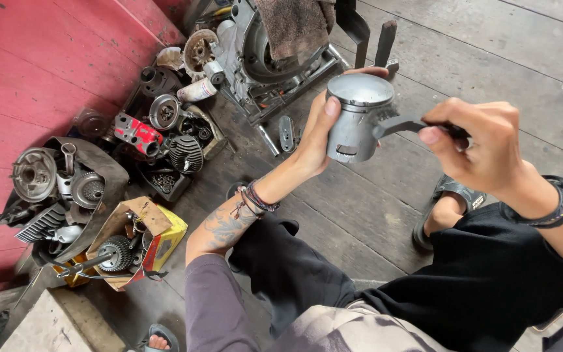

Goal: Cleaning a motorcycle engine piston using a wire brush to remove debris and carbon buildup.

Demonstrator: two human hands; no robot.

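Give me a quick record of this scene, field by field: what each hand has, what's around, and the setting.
Left hand: left hand grips a grey metal piston, held upright
Right hand: right hand holds a brush, bristle end against the piston's side
Behind the hands: engine casing with a brown rag draped over it
Left of view: loose engine parts by the red wall; cardboard box with a gear
Surface: wooden plank floor

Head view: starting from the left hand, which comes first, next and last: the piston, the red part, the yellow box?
1. Piston, held in the left hand.
2. Red part, away to the left by the red wall.
3. Yellow box, lower left, only slightly farther than the red part.
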